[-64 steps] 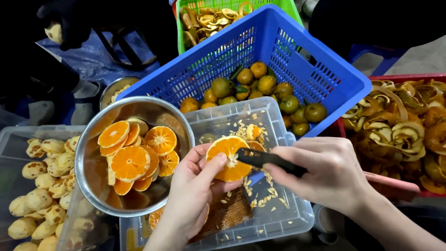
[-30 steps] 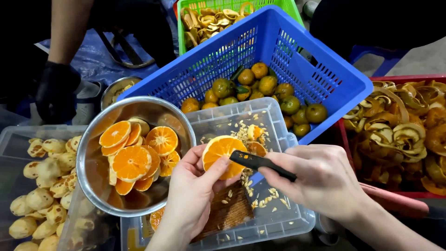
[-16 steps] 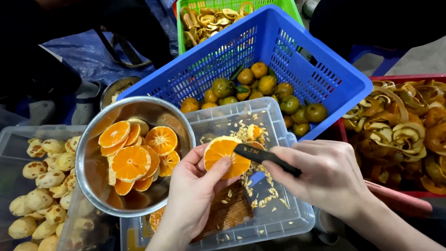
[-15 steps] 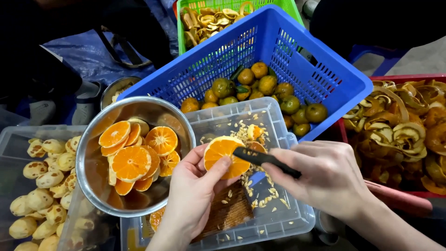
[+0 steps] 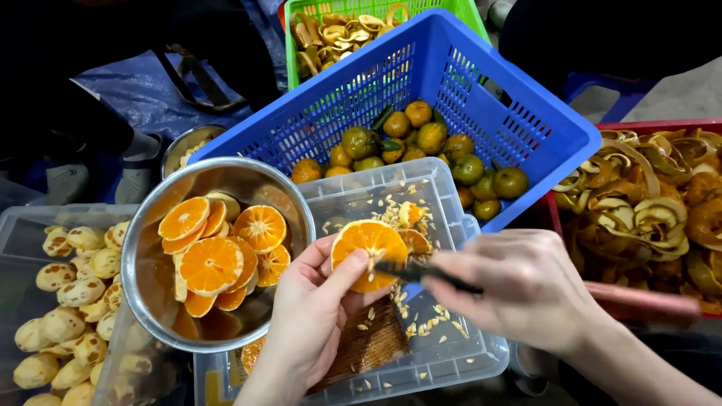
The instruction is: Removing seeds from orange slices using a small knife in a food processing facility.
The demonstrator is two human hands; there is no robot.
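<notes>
My left hand point(image 5: 312, 304) holds a peeled orange half point(image 5: 368, 244), cut face up, over a clear plastic box point(image 5: 451, 361). My right hand point(image 5: 519, 286) grips a thin dark tool point(image 5: 425, 274) whose tip touches the orange's cut face. Pale seeds point(image 5: 410, 319) lie scattered on the box. A round steel bowl point(image 5: 143, 263) to the left holds several cut orange halves point(image 5: 214, 259).
A blue crate point(image 5: 526, 113) behind holds whole green-orange citrus point(image 5: 421, 139). A red crate point(image 5: 571, 218) at right is full of peel point(image 5: 654, 210). A green crate point(image 5: 451, 9) with peel stands at the back. A clear tub point(image 5: 15, 225) at left holds peeled whole fruit point(image 5: 64, 301).
The dark tool's tip has shifted in small strokes across the orange's cut face. The orange half sits slightly lower. A dark-gloved hand at upper left has left the view.
</notes>
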